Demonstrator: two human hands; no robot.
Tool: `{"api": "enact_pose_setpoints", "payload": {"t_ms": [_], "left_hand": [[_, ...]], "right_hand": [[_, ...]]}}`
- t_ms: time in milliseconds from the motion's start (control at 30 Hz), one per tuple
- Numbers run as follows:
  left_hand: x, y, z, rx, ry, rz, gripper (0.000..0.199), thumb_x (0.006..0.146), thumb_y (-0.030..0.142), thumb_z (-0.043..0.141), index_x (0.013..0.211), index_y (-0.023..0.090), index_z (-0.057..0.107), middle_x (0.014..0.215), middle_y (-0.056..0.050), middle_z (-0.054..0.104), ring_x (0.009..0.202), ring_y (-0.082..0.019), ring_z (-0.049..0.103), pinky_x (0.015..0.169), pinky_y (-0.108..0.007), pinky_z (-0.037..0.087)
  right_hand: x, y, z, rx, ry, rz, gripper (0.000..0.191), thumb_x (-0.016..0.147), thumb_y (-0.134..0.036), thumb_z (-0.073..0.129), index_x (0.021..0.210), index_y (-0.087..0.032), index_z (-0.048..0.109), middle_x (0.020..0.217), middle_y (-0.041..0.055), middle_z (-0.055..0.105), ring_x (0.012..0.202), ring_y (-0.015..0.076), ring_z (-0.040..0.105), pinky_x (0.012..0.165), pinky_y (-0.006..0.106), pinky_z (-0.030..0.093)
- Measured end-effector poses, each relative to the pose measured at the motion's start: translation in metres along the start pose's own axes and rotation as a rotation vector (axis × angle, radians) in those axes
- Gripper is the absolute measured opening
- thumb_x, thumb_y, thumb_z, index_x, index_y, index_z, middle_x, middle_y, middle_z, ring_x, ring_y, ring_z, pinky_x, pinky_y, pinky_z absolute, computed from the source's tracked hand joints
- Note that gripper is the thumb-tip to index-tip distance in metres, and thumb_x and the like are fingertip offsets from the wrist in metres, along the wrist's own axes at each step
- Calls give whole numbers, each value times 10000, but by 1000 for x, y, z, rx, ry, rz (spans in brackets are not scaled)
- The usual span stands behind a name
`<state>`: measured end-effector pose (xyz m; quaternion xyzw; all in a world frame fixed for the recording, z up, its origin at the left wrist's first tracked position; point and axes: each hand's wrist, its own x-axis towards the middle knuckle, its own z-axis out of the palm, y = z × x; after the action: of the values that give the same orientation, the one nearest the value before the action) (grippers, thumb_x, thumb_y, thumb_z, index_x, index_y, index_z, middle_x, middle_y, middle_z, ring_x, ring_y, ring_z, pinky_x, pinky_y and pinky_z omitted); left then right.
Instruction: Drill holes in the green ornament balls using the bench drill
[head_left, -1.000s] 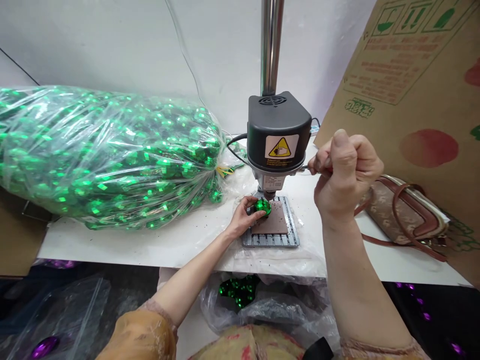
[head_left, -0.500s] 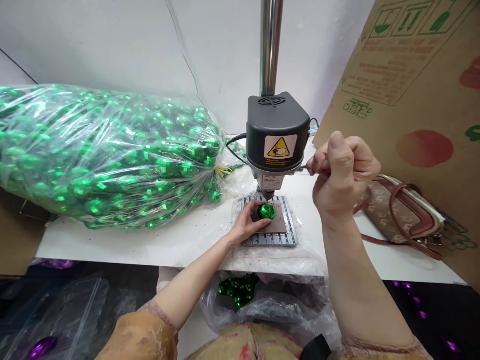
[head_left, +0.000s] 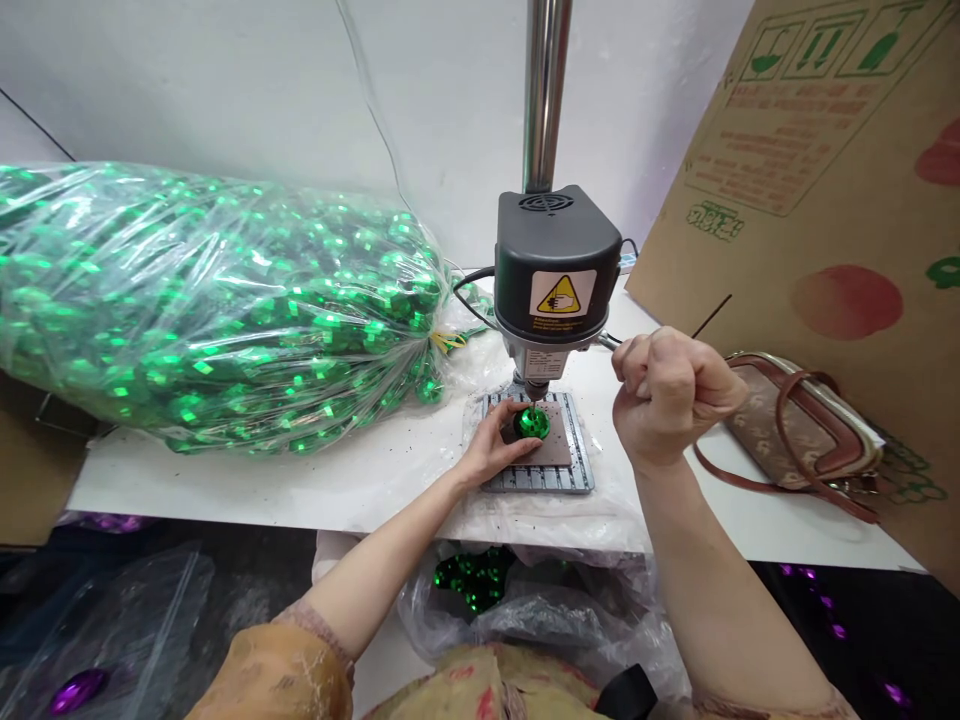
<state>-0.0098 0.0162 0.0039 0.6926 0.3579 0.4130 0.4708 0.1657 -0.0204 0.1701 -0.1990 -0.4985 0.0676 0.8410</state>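
Observation:
Under the chuck of a small black drill press (head_left: 556, 250), my left hand (head_left: 496, 442) grips a shiny green faceted ball (head_left: 533, 424) between thumb and fingers. The ball rests on a brown board (head_left: 553, 448) over the slotted metal base (head_left: 525, 482). The drill bit meets the top of the ball; how deep it sits I cannot tell. My right hand (head_left: 670, 395) is closed in a fist around the press's feed lever (head_left: 611, 341), right of the motor housing. A thin dark rod (head_left: 711, 317) sticks out beyond that fist.
A large clear bag of green balls (head_left: 225, 320) lies on the left of the white table (head_left: 300, 495). At right stand a patterned handbag (head_left: 802, 425) and a printed cardboard box (head_left: 817, 200). An open plastic bag with green pieces (head_left: 476, 580) hangs below the table's front edge.
My right hand has moved down with the lever, and the thin rod now shows beyond the fist. My left hand stays on the green ball.

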Motion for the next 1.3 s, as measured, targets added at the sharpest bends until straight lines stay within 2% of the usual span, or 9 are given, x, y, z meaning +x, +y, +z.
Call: {"api": "enact_pose_setpoints", "payload": {"t_ms": [400, 867, 967, 1167, 1300], "left_hand": [[0, 2, 0, 35, 16, 3, 600, 790, 531, 894, 1253, 222, 668, 1221, -89, 716, 1235, -306, 655, 1121, -448, 494], [-1, 3, 2, 11, 30, -3, 608, 791, 527, 890, 1253, 213, 652, 1232, -101, 719, 1249, -316, 665, 1125, -464, 504], [0, 3, 2, 13, 35, -2, 608, 782, 523, 897, 1244, 209, 656, 1223, -101, 724, 1244, -317, 668, 1126, -470, 503], [-1, 2, 5, 5, 78, -24, 599, 751, 492, 924, 1213, 201, 677, 1228, -106, 719, 1244, -320, 672, 1135, -486, 498], [-5, 5, 6, 2, 111, -16, 576, 759, 448, 924, 1223, 200, 690, 1307, -125, 696, 1270, -322, 664, 1149, -493, 487]], "right_hand": [[-14, 11, -8, 12, -10, -116, 513, 901, -153, 630, 548, -183, 259, 490, -80, 272, 424, 24, 263, 461, 254, 290], [-25, 11, -15, -22, -10, -116, 533, 876, -197, 649, 531, -186, 242, 470, -81, 272, 407, 37, 277, 489, 287, 337], [-14, 5, -6, -44, 52, -49, 546, 887, -218, 652, 522, -187, 248, 463, -77, 262, 409, 35, 261, 471, 278, 293], [39, -6, 20, -141, 52, 293, 481, 892, -276, 667, 510, -229, 380, 442, -75, 357, 407, 53, 305, 420, 287, 259], [56, -3, 26, -108, 34, 357, 471, 901, -244, 651, 506, -224, 396, 447, -80, 366, 397, 37, 305, 392, 260, 248]]}}
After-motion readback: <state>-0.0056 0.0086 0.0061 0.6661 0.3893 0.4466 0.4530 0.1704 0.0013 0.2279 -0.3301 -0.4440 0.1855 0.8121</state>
